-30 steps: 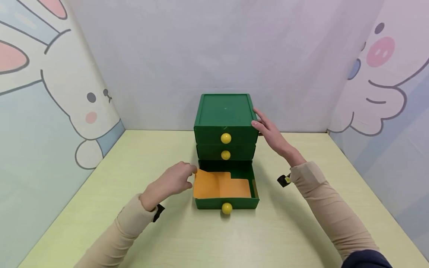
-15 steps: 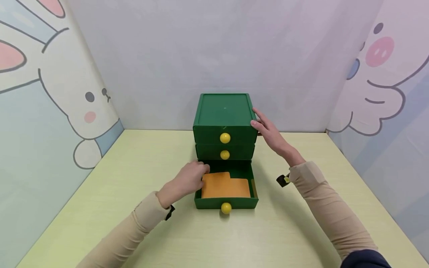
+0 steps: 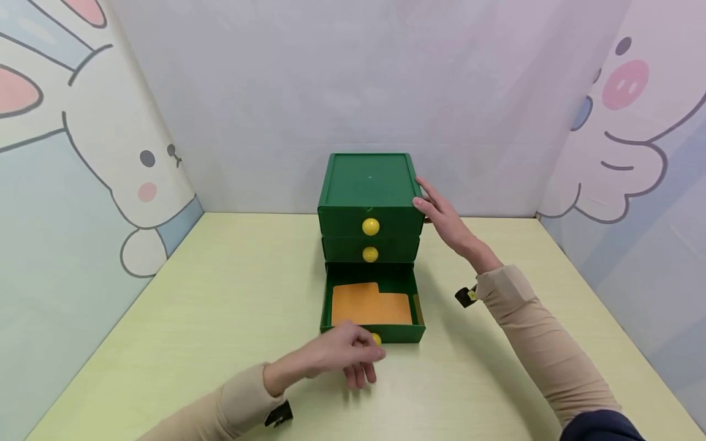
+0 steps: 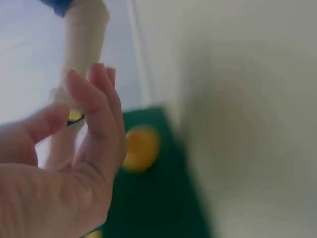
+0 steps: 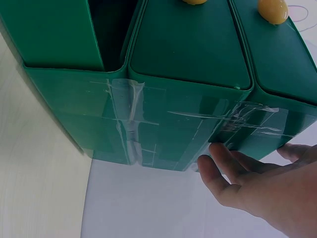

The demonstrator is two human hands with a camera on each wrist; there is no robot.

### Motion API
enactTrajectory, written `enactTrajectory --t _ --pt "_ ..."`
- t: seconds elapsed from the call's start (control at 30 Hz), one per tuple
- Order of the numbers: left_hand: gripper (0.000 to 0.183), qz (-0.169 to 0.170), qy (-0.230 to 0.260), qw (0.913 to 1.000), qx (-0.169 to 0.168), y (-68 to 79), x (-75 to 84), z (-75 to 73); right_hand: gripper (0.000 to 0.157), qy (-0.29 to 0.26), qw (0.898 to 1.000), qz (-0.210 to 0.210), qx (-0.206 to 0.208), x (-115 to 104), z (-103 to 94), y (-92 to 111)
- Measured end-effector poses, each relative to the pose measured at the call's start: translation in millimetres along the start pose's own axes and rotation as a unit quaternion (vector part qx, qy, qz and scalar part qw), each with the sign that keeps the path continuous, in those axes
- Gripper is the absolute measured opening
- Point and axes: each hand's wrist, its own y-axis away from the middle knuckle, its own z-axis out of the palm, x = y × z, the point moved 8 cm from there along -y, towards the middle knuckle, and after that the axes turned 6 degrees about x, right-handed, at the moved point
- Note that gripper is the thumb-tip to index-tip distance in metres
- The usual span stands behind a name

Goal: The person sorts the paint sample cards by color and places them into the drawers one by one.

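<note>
A green three-drawer cabinet (image 3: 371, 180) stands on the table, its bottom drawer (image 3: 397, 334) pulled out. Orange papers (image 3: 358, 304) lie inside that drawer. The round yellow knob (image 3: 377, 338) of the bottom drawer is partly hidden behind my left hand (image 3: 347, 352), which hovers in front of the drawer with fingers loosely bent and nothing between them. In the left wrist view the fingers overlap a blurred yellow knob (image 4: 141, 148). My right hand (image 3: 449, 223) rests against the cabinet's right side near the top, fingers extended, as the right wrist view also shows at the taped side wall (image 5: 163, 124).
The upper two drawers, with yellow knobs (image 3: 371, 226), are pushed in. Pale yellow table (image 3: 248, 275) surrounds the cabinet. A white cloth wall (image 3: 276, 110) stands behind, with cartoon-printed panels at both sides.
My left hand moved from the drawer's left edge over the papers, then forward of the drawer toward its knob, leaving the orange papers flat inside. The right hand stayed put.
</note>
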Motion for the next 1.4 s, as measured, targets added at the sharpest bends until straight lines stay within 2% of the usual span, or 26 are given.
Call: enactTrajectory --t 0.07,0.17,0.27,0.37,0.47,0.6,0.83,1.1,1.4 --pt "0.040 -0.051 0.091 0.9943 -0.024 1.4 -18.4 11.6 0.061 0.000 1.000 -0.001 0.000 0 0.0 0" --pt "0.050 -0.102 0.187 0.9767 -0.029 1.4 -38.1 22.4 0.061 0.003 1.000 -0.003 0.000 -1 -0.5 0" --pt "0.056 -0.126 0.259 0.9576 0.007 -2.3 -48.0 24.4 0.061 0.004 1.000 -0.002 0.001 -1 -0.8 0" --pt "0.057 -0.128 0.308 0.9408 0.061 -6.3 -51.9 21.6 0.062 0.003 1.000 0.000 0.001 -1 0.0 0" --pt "0.054 -0.121 0.333 0.9307 0.092 -8.3 -52.2 19.8 0.062 0.002 1.000 0.001 0.001 0 0.4 0" --pt "0.047 -0.105 0.338 0.9286 0.111 -9.7 -50.2 19.2 0.062 0.002 1.000 0.000 0.001 0 -0.1 1" --pt "0.036 -0.090 0.339 0.9283 0.123 -10.2 -46.9 19.1 0.060 0.001 1.000 -0.002 -0.007 -2 0.5 1" --pt "0.035 -0.089 0.335 0.9270 0.142 -12.8 -46.8 13.6 0.059 0.000 1.000 -0.003 -0.012 -2 1.8 3" --pt "0.037 -0.085 0.329 0.9285 0.149 -22.8 -46.9 5.1 0.059 -0.003 1.000 -0.005 -0.011 -2 1.8 2"
